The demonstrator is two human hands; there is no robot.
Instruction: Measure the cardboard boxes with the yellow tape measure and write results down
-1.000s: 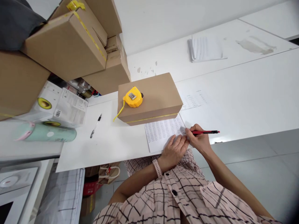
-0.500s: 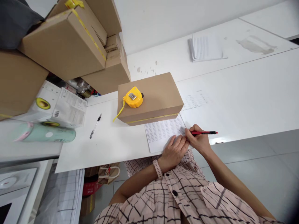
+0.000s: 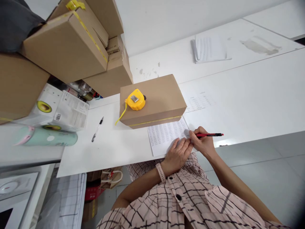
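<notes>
My right hand (image 3: 203, 141) is closed around a red and black pen (image 3: 209, 135), over the right edge of a sheet of paper (image 3: 164, 135) covered in columns of handwriting. The pen's tip is hidden by my fingers. Flat on the lower right part of the sheet lies my left hand (image 3: 177, 154), fingers stretched out, close to the right one. A closed cardboard box (image 3: 154, 95) stands on the white table just beyond and covers the sheet's far edge. On top of the box sits a yellow tape measure (image 3: 135, 100) with a short bit of tape hanging out.
A clear pen with black cap (image 3: 97, 129) lies left of the box. Stacked cardboard boxes (image 3: 66, 47), an avocado carton (image 3: 69, 109) and a mint green bottle (image 3: 50, 136) crowd the left side. A stack of papers (image 3: 211, 49) lies at the back. The table's front edge runs beside my body.
My right hand and the pen have shifted very slightly to the right. My left hand stays flat on the paper.
</notes>
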